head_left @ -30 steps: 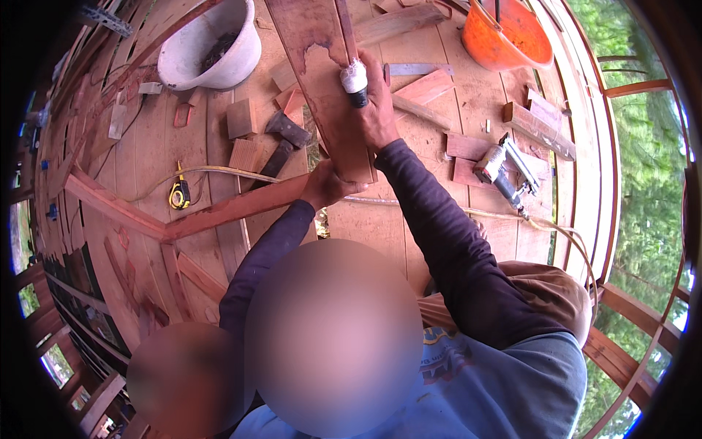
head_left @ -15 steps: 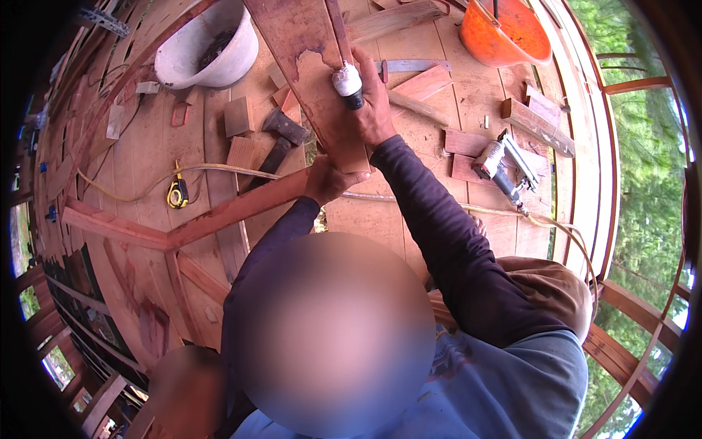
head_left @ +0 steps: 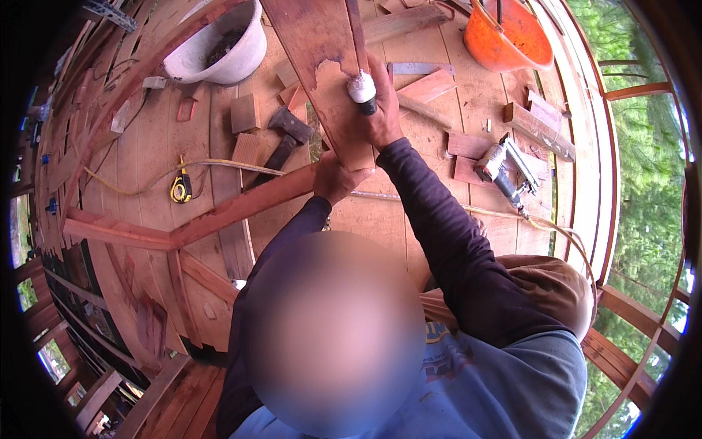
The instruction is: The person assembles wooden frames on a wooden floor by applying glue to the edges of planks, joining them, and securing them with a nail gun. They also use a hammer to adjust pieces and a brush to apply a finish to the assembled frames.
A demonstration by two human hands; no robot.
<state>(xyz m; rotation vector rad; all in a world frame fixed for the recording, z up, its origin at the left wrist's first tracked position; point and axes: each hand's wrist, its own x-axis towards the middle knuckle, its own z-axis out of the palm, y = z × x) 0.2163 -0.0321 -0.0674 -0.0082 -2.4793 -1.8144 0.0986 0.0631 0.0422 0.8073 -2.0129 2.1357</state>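
Observation:
A wide reddish-brown board (head_left: 311, 47) with a dark-edged stain runs from the top of the view toward me. My left hand (head_left: 340, 179) is closed round its near end. On the board's right edge my right hand (head_left: 385, 110) grips, fingers going round the side. A white rounded thing with a black lower part (head_left: 362, 91) lies where this hand's thumb would be; it may be a wrapped thumb, but I cannot tell. Left of the board lies a dark-headed hammer (head_left: 290, 124). A reddish beam (head_left: 245, 205) passes close to my left hand.
A nail gun (head_left: 504, 168) with a hose (head_left: 552, 222) lies on the right over wood pieces. Farther back stand a white bucket (head_left: 245, 55) and an orange bucket (head_left: 504, 36). On the plank floor are a yellow-black tape measure (head_left: 180, 188) and a metal blade (head_left: 422, 68).
Both hands and the board have shifted slightly right, their grip unchanged. The view has shifted a little too. A blurred brown shape at the lower left is gone, showing boards there.

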